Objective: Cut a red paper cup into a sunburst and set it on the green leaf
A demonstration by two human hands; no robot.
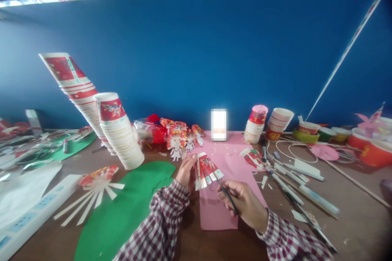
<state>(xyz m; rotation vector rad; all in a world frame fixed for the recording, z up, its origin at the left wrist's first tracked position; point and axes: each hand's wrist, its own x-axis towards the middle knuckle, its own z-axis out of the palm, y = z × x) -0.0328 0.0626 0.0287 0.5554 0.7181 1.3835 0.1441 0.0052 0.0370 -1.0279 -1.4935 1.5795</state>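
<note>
1. While I watch along the head view, the person's left hand [186,171] is closed in a light pinch on the side of a printed paper cup [206,170].
2. The right hand [240,200] is curled around a dark-handled tool [229,199], whose thin tip meets the cup's lower edge.
3. That cup is held over the pink sheet [219,220], to the right of the green sheet [122,208].
4. To my eye, the step in hand is cutting into the cup's edge; a fanned-out cup [99,179] over by the green sheet has long splayed strips.
5. As I judge it, the next move calls for a steady left pinch, fingertips clear of the tip, and a straight line from the rim.
6. I can't tell whether the tool is scissors or a knife, because the right fingers cover part of it, nor how deep any slits run.
7. Some left fingers are hidden behind the cup, a bright object [219,124] farther back is blurred into blocks, and the orange bowl [376,153] at far right is cut off.
</note>
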